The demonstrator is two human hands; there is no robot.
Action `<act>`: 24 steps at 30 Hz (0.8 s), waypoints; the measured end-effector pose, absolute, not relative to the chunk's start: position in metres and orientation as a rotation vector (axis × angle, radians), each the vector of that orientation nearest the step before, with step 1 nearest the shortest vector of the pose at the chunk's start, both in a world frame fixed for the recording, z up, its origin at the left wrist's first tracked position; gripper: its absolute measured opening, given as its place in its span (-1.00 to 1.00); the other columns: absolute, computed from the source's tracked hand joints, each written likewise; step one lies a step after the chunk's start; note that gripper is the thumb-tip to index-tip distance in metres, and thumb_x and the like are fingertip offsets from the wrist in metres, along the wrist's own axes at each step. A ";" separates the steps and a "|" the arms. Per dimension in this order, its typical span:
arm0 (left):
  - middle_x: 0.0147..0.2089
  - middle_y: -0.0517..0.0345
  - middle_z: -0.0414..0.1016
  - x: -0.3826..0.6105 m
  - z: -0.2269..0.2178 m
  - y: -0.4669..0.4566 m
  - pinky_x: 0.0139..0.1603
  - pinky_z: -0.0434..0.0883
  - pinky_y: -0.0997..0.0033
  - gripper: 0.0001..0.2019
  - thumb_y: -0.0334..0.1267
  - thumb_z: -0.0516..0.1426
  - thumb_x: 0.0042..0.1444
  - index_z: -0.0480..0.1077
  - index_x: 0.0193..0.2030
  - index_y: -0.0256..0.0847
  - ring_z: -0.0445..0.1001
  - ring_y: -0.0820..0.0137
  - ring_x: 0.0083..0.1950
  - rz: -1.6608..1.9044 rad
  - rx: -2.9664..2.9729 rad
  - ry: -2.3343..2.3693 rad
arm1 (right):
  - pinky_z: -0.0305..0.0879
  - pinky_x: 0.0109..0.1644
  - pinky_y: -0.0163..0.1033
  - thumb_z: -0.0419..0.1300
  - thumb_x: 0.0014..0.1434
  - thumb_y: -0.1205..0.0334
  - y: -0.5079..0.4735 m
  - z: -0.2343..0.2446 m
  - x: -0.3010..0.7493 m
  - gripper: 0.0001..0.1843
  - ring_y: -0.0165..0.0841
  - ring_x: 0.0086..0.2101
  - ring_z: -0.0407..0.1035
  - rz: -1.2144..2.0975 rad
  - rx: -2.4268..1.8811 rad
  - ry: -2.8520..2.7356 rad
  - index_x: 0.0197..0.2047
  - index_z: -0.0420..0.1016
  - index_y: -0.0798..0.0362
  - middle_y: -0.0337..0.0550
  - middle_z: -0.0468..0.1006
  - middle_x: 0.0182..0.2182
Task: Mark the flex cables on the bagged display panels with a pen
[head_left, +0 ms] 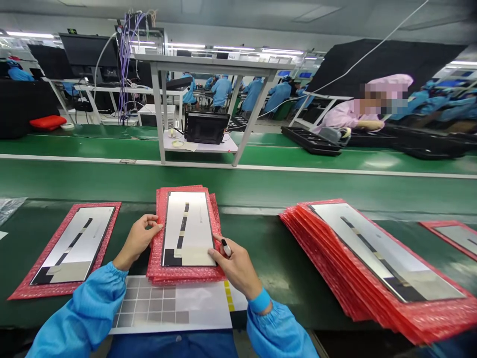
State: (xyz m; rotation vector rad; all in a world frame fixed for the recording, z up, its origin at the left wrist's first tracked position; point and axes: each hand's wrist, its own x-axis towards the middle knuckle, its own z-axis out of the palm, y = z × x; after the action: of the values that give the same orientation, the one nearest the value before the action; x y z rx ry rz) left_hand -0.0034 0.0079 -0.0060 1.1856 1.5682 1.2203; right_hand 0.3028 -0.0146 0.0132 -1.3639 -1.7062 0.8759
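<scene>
Left to right: single silver panel [70, 243] on a red bubble-wrap sheet, at 9 o'clock from the hands, well apart. Left hand [137, 241], half curled, fingers against the left edge of the panel stack [188, 228], grip unclear. Stack between the hands, long axis 12 to 6. Right hand [236, 266], closed around a black marker pen [225, 247], touching the stack's right edge. Grey-checked card [149, 303] at 6 o'clock, under the stack's near edge. Fanned pile of red-wrapped panels [372, 263] at 3 o'clock.
</scene>
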 end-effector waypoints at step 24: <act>-0.35 0.07 0.57 -0.010 0.009 0.005 -0.52 0.41 0.48 -0.48 0.12 0.46 -0.12 0.51 -0.25 -0.30 0.48 0.45 -0.52 1.092 0.812 1.262 | 0.49 0.07 -0.08 0.31 0.22 0.04 -0.012 0.013 0.302 -0.43 -0.09 -0.10 0.64 0.969 -1.378 -1.708 0.24 0.62 0.09 -0.11 0.76 -0.09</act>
State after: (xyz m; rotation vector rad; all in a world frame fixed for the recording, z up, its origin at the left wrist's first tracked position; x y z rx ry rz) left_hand -0.0102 0.0050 0.0092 0.8121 1.2616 1.0921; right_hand 0.3016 -0.0119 0.0132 -1.3777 -1.7077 0.9689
